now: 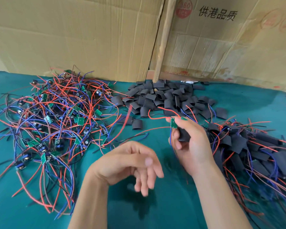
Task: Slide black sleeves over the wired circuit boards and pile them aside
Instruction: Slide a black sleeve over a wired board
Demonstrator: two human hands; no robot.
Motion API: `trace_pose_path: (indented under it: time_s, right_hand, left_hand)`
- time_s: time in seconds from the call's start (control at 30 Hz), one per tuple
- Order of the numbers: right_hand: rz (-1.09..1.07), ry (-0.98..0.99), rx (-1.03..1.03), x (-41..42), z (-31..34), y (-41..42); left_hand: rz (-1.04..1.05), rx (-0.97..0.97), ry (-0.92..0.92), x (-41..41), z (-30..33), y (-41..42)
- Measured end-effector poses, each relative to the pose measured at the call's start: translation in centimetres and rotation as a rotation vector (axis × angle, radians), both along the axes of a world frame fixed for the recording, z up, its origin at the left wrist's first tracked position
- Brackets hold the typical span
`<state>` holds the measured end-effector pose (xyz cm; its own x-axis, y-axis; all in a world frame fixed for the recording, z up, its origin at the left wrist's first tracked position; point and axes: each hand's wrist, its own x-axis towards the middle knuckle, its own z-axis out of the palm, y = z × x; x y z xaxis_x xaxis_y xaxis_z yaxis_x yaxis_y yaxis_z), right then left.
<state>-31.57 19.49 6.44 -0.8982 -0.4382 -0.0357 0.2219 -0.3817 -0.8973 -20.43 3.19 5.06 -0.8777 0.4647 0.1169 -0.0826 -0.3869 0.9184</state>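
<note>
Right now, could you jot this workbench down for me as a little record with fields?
Surface: green cloth
Left side: tangle of bare wired boards
Middle back: heap of empty black sleeves
Right side: pile of sleeved boards
Right hand: grips a black sleeve with a green board sticking out
Left hand: relaxed, holding nothing
Backdrop: cardboard
</note>
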Motion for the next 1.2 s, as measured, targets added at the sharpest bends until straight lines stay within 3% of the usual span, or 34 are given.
trace_pose_path:
  time_s: [0.03,0.1,0.33,0.37,0.43,0.5,0.53,0.6,0.73,0.9,1.0,1.1,1.2]
  right_hand:
    - [0.006,0.029,0.034,0.0,0.1,0.2]
    - [0.060,0.101,0.124,0.1,-0.1,0.2]
    - [0.328,0.174,0.272,1.2,-1.3,-1.0]
    - [0.342,0.188,0.290,1.2,-1.4,-1.1]
    - [0.327,0.229,0.317,1.3,-1.5,-1.2]
    - [0.270,0.283,0.345,1.4,-1.6,-1.2]
    - [0.244,0.313,0.361,1.3,-1.5,-1.1]
    - [0.230,0.368,0.398,1.3,-1.4,-1.0]
    - [0.241,0.422,0.411,1.3,-1.1,-0.8]
    - [0.156,0.147,0.080,0.5,-0.4,-0.1]
    - [0.123,0.015,-0.157,-0.1,0.3,1.0]
    - [0.153,-0.079,-0.390,-0.6,0.8,2.3]
    - [0.308,-0.098,-0.583,-0.9,1.1,3.5]
  left_hand:
    - [-0.067,0.103,0.042,-0.1,0.1,0.1]
    - [-0.002,0.264,0.096,-0.7,0.2,0.5]
    - [0.959,0.504,0.013,-1.3,0.6,-0.2]
    - [1.066,0.446,0.014,-1.2,0.4,-0.5]
    - [1.169,0.075,0.040,-1.3,0.0,-0.6]
    - [1.056,-0.327,0.090,-1.7,-0.7,0.2]
    - [0.980,-0.408,0.096,-1.8,-0.9,0.6]
    - [0.909,-0.404,0.089,-2.0,-0.8,0.9]
    - [0.981,-0.282,0.068,-2.0,-1.0,0.4]
    - [1.283,-0.177,0.081,-2.0,-0.7,-0.2]
    - [1.617,-0.092,0.047,-1.6,-0.8,-1.3]
    - [1.961,-0.399,0.061,-0.9,-1.1,-2.1]
    - [2.099,-0.627,0.009,-0.5,-1.3,-2.2]
